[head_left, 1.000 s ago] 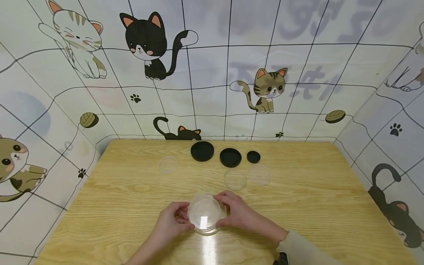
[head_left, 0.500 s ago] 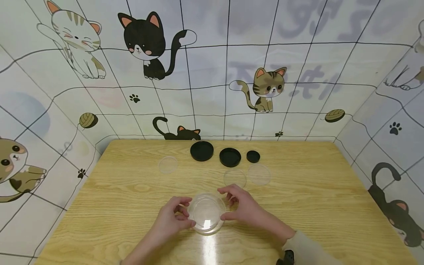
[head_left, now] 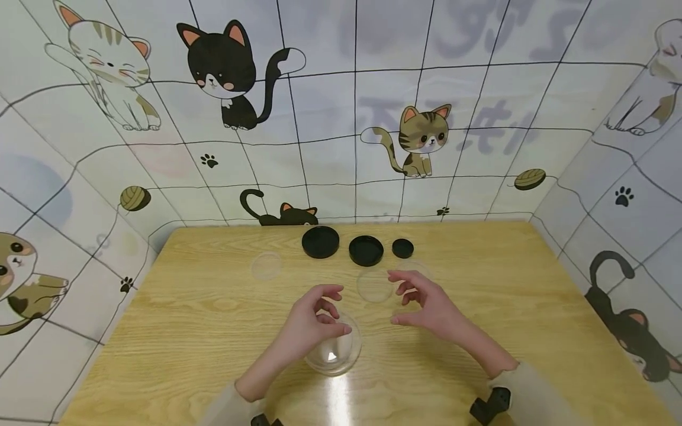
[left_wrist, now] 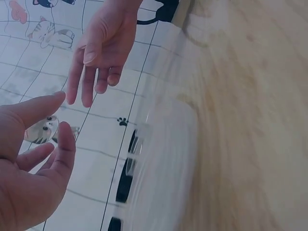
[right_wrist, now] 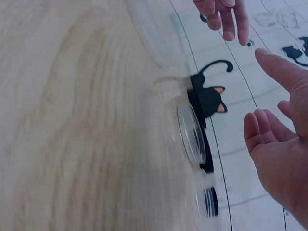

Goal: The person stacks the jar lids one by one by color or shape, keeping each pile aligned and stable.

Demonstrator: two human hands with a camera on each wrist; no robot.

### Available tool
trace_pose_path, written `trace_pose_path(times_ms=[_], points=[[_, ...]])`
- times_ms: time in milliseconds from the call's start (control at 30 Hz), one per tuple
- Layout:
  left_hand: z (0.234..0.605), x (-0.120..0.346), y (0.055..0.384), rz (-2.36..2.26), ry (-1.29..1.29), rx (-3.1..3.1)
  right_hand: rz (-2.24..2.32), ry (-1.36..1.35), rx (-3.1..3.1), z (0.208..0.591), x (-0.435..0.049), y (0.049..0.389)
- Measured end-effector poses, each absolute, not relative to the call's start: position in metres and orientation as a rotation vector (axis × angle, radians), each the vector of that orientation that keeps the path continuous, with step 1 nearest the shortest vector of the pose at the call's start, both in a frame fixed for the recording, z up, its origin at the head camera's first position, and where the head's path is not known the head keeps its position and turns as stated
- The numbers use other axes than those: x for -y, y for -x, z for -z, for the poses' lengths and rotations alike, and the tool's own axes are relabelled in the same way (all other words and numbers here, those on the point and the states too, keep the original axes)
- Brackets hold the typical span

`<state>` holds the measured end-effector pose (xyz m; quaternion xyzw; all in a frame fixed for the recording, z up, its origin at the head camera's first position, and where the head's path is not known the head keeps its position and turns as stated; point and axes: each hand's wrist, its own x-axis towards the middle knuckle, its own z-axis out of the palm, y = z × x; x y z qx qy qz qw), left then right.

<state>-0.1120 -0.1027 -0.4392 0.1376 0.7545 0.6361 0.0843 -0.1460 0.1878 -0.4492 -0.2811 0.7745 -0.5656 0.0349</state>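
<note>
A stack of clear round plastic dishes (head_left: 326, 362) sits on the table near its front middle, with light glinting off it. My left hand (head_left: 311, 322) hovers over this stack and partly covers it in the head view, fingers loosely bent and holding nothing. Off to the right, my right hand (head_left: 428, 307) is raised, its thumb and fingers spread apart around air. Near its fingertips lies a thin clear disc (head_left: 373, 287). In the left wrist view, the curved wall of a clear dish (left_wrist: 166, 168) shows beside the left hand (left_wrist: 36, 168).
Three black round shallow lids or dishes, among them a large one (head_left: 320, 242), a middle one (head_left: 366, 251) and a small one (head_left: 402, 248), line the table's back edge. Another clear disc (head_left: 266, 265) lies at back left. A cat-patterned curtain (head_left: 330, 118) closes off the back and sides.
Both hands have let go of the clear dish stack. The right hand moved away up and right; the left hand rose and shifted right over the stack. The head view turned slightly.
</note>
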Motion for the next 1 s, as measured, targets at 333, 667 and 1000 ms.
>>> trace_pose_path(times_ms=[333, 667, 1000], points=[[0.436, 0.063, 0.163, -1.898, -0.583, -2.261, 1.809, 0.747, -2.442, 0.449, -0.234, 0.168], [0.434, 0.028, 0.213, -1.898, -0.692, -2.183, 1.683, 0.563, -2.555, 0.459, -0.266, 0.185], [0.443, 0.002, 0.238, -1.849, -0.727, -2.077, 1.601, 0.448, -2.557, 0.471, -0.280, 0.190]])
